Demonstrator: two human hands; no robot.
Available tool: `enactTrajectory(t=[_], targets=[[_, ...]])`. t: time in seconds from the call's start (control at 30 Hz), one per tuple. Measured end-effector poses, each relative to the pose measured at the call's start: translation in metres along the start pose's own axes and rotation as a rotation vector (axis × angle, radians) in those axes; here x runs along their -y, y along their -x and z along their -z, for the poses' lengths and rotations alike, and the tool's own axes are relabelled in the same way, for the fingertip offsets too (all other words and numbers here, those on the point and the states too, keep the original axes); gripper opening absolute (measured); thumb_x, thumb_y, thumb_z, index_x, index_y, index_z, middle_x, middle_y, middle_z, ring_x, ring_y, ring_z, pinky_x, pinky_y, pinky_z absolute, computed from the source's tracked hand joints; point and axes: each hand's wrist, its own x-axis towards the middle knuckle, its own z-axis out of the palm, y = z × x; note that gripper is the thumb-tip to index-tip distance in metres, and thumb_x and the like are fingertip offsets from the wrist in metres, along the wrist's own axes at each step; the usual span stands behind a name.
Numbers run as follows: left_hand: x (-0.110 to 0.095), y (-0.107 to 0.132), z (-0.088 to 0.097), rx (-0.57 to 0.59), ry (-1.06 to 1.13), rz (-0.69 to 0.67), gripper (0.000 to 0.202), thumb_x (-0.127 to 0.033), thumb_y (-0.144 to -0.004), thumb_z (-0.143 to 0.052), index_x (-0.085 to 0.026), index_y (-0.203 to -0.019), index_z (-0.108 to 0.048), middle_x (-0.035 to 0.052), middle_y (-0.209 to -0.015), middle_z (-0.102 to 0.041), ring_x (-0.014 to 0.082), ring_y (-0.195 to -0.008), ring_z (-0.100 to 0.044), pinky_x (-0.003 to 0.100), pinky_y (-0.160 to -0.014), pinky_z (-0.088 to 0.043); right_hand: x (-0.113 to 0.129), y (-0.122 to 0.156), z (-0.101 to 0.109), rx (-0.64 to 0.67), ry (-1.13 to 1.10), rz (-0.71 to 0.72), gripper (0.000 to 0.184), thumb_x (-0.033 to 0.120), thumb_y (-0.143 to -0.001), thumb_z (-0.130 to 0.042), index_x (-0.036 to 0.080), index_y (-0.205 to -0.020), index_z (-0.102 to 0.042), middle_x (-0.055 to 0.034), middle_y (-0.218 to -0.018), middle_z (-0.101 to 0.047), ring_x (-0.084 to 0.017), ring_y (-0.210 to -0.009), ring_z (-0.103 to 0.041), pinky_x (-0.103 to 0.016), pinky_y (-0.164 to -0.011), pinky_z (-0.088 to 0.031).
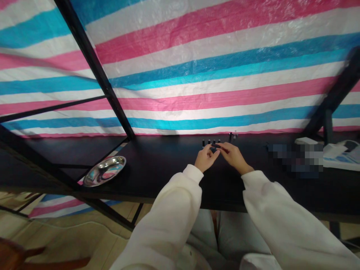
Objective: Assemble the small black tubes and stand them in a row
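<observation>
Close together over the black table, my left hand [206, 157] and my right hand [231, 153] meet with bent fingers. Between their fingertips is a small dark elongated piece [216, 145], pinched from both sides; its exact kind is too small to make out. Just behind it, several small black cylinders [203, 143] stand upright in a row, with lighter tops. Farther back, near the striped sheet, are another small black upright piece [230, 135] and a small clear or whitish item [235, 135].
A shiny oval metal tray [105, 171] lies at the table's left end, near a black metal frame post [112, 97]. To the right are a blurred-out patch and white items [341, 155]. A striped plastic sheet [197, 90] hangs behind the black table [163, 168].
</observation>
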Motion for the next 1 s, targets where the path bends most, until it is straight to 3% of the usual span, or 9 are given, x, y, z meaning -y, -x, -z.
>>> enactTrajectory(t=[0.23, 0.43, 0.6, 0.87, 1.0], targets=[[0.001, -0.004, 0.002, 0.003, 0.275, 0.140, 0.033, -0.045, -0.081, -0.044, -0.014, -0.083, -0.052, -0.0062, -0.048, -0.047, 0.0031, -0.032, -0.036, 0.016, -0.034, -0.026, 0.003, 0.003, 0.004, 0.071, 0.035, 0.033, 0.033, 0.039, -0.083, -0.046, 0.020, -0.102, -0.065, -0.0045, -0.073, -0.056, -0.014, -0.063, -0.052, -0.027, -0.062, -0.043], [-0.001, -0.007, 0.007, 0.000, 0.470, 0.221, 0.031, -0.040, -0.076, -0.054, -0.012, -0.089, -0.053, -0.0073, -0.048, -0.048, 0.0022, -0.028, -0.034, 0.016, -0.032, -0.024, 0.008, 0.003, 0.002, 0.008, -0.143, -0.186, 0.041, 0.050, -0.075, -0.052, 0.014, -0.090, -0.064, -0.0027, -0.066, -0.058, -0.013, -0.057, -0.050, -0.025, -0.056, -0.041], [-0.002, -0.007, 0.006, 0.055, 0.495, 0.205, 0.031, -0.038, -0.073, -0.057, -0.012, -0.089, -0.055, -0.0068, -0.048, -0.049, 0.0023, -0.028, -0.035, 0.017, -0.032, -0.024, 0.012, 0.003, 0.004, 0.053, -0.144, -0.218, 0.044, 0.056, -0.078, -0.043, 0.015, -0.068, -0.058, 0.0008, -0.055, -0.051, -0.010, -0.052, -0.045, -0.023, -0.051, -0.036], [-0.003, -0.007, 0.007, -0.017, 0.478, 0.227, 0.034, -0.045, -0.073, -0.056, -0.011, -0.069, -0.054, -0.0052, -0.045, -0.048, 0.0024, -0.028, -0.036, 0.017, -0.032, -0.022, 0.016, 0.003, 0.007, 0.069, -0.139, -0.269, 0.047, 0.058, -0.080, -0.039, 0.016, -0.065, -0.056, 0.0025, -0.049, -0.046, -0.010, -0.046, -0.043, -0.022, -0.049, -0.034], [-0.004, -0.007, 0.007, -0.002, 0.464, 0.231, 0.034, -0.046, -0.074, -0.054, -0.013, -0.072, -0.052, -0.0054, -0.047, -0.050, 0.0023, -0.028, -0.036, 0.017, -0.032, -0.024, 0.017, 0.003, 0.008, 0.068, -0.125, -0.262, 0.047, 0.057, -0.080, -0.038, 0.016, -0.065, -0.056, 0.0022, -0.049, -0.047, -0.010, -0.046, -0.043, -0.022, -0.049, -0.034]])
